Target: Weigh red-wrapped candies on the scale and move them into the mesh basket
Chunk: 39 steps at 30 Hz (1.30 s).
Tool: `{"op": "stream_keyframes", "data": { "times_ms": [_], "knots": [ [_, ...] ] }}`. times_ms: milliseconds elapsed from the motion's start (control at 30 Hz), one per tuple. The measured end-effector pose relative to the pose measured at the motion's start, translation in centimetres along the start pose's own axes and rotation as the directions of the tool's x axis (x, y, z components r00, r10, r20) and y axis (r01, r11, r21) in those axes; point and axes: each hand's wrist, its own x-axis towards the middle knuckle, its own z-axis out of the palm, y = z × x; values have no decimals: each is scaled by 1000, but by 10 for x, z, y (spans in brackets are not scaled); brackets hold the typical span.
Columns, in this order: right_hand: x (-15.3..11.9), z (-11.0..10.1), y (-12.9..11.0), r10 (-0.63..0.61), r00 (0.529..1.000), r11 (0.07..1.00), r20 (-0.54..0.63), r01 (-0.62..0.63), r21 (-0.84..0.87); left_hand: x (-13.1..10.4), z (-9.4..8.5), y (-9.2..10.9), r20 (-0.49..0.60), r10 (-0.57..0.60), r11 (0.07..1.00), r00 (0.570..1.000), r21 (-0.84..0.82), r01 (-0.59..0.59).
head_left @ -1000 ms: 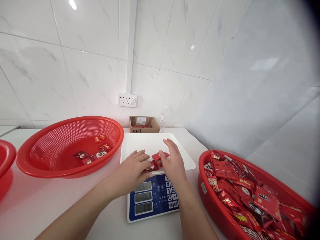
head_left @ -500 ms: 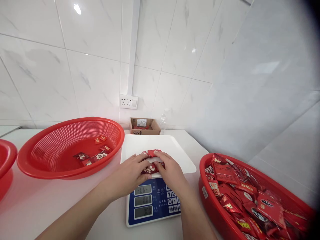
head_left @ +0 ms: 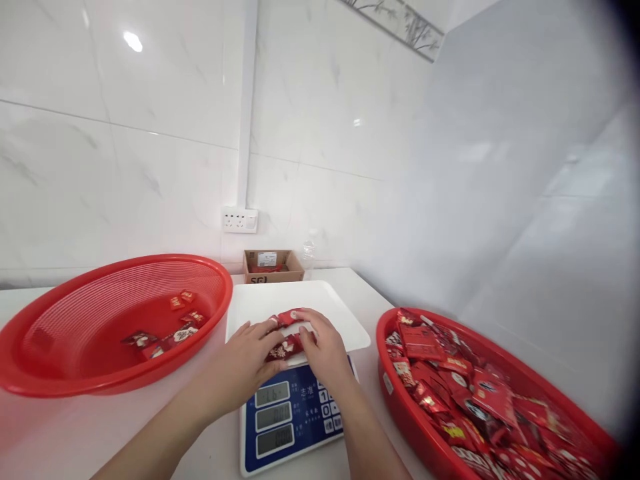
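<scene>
My left hand (head_left: 245, 363) and my right hand (head_left: 324, 347) meet over the white pan (head_left: 325, 303) of a digital scale. Between them, a dark red packet with white print (head_left: 285, 348) lies in front and a brighter red packet (head_left: 289, 317) behind. The fingers of both hands curl over these small packets from either side, partly hiding them. Below my hands is the scale's blue panel (head_left: 300, 437), with three grey displays and a keypad that my right wrist partly covers.
On the left stands a red perforated basket (head_left: 65, 293) with several red packets inside. Another red basket (head_left: 400, 417) on the right is heaped with red packets. A small cardboard box (head_left: 277, 275) and a clear plastic bottle (head_left: 309, 250) are behind the scale, near the wall socket (head_left: 240, 221).
The camera view has turned right and tilted slightly up, so everything sits further left and lower. Both hands stay at the packets on the pan.
</scene>
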Motion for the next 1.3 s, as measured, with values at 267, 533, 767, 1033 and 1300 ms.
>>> {"op": "stream_keyframes", "data": {
  "times_ms": [267,533,767,1033,1300],
  "knots": [
    [-72,-90,-2,62,987,968,-147,-95,-232,5,10,-23,-99,15,1000,995,-17,-17],
    [-109,-188,42,557,828,723,69,-443,-530,3,5,-19,-97,7,998,995,-66,-13],
    [-120,-201,44,606,790,662,88,-440,-606,0,-2,-15,-87,0,999,996,-44,-4],
    [-115,-207,38,617,780,660,109,-437,-611,-1,-4,-13,-71,19,998,997,-52,-23],
    [-106,-190,23,623,754,686,208,-399,-609,-5,-3,-16,-90,11,999,996,-49,-16]
  ]
}}
